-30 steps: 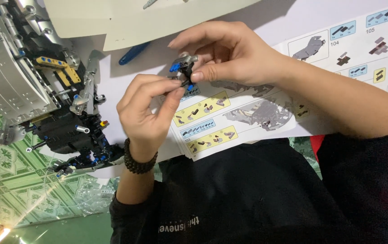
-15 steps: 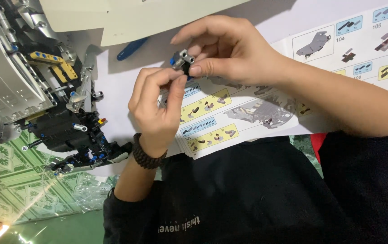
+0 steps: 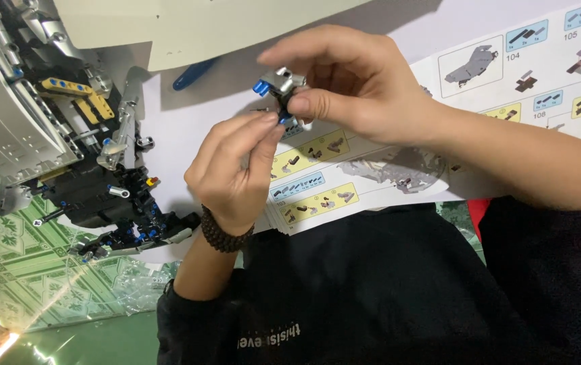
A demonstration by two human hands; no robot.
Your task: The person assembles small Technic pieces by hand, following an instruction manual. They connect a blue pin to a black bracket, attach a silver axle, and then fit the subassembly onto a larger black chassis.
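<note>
Small grey-and-black brick subassembly (image 3: 282, 90) with blue pins, at 12 o'clock above the instruction booklet (image 3: 344, 176), pinched by right hand (image 3: 344, 84) and left hand (image 3: 233, 169) fingertips; seemingly light, rigid, best held by its solid grey body.

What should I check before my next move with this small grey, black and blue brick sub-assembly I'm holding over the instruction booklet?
1. Grip on the small grey, black and blue brick sub-assembly: right hand pinches it between thumb and fingers. Ok.
2. Left hand: fingertips meet the sub-assembly's lower edge. Ok.
3. Blue pin at its upper left end seated: cannot tell, too small.
4. Open paper instruction booklet: lies flat under the hands, but they cover part of the pages. Not ok for reading.
5. Large grey and black brick model: rests at the left, apart from both hands. Ok.
6. Blue tool near the model: partly in shadow, free to pick up. Ok.
</note>
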